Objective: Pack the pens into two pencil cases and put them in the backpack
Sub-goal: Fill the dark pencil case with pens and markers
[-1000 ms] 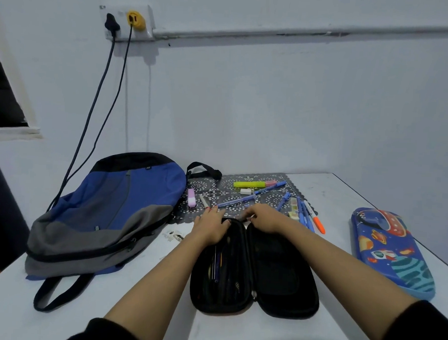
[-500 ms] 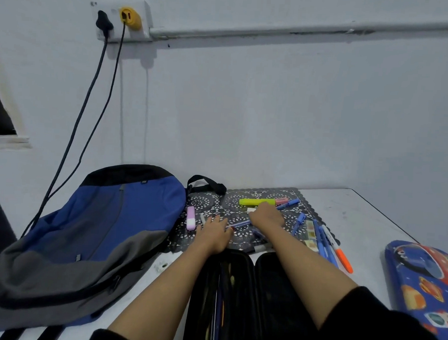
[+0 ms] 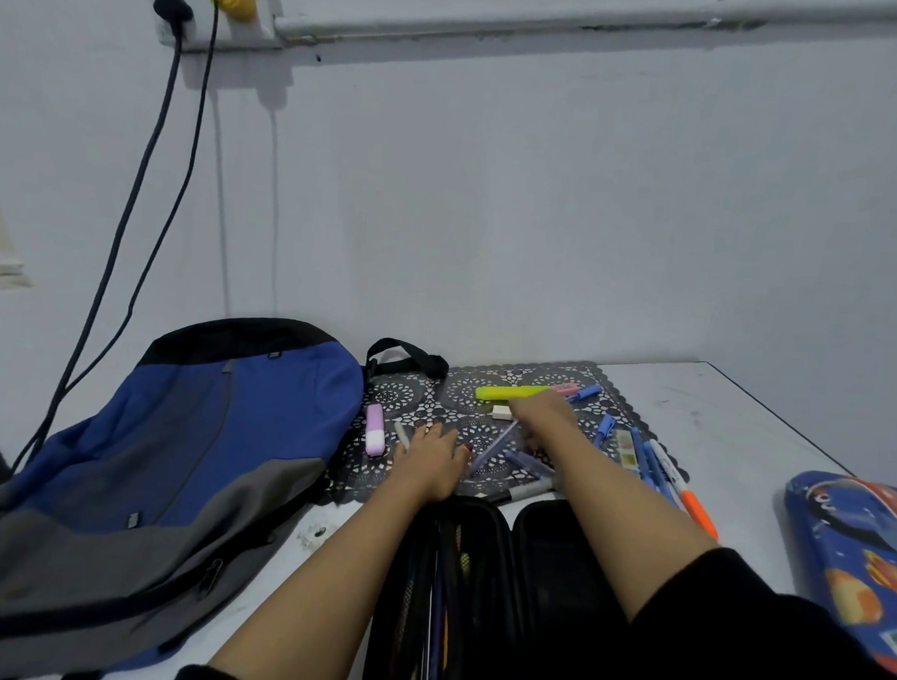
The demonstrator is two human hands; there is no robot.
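Observation:
An open black pencil case (image 3: 545, 549) lies in front of me with several pens in its left half. Behind it, pens lie scattered on a black lace mat (image 3: 418, 390): a yellow highlighter (image 3: 506, 392), a pink highlighter (image 3: 374, 429), several blue pens (image 3: 646, 461) and an orange-capped marker (image 3: 696, 510). My left hand (image 3: 431, 457) rests on the mat with fingers spread, next to a grey pen. My right hand (image 3: 546, 416) reaches close to the yellow highlighter and a white eraser (image 3: 500, 412); its fingers are blurred. A space-print pencil case (image 3: 848, 552) lies shut at the right. The blue and grey backpack (image 3: 174, 456) lies at the left.
The white table (image 3: 730, 429) ends at a wall behind and has an edge at the right. Two cables (image 3: 133, 213) hang from a wall socket down behind the backpack. A grey marker (image 3: 522, 492) lies at the mat's near edge.
Both hands left the black case's far rim and moved onto the mat. The right hand went farther back, from the blue pens to the yellow highlighter. My view has moved closer.

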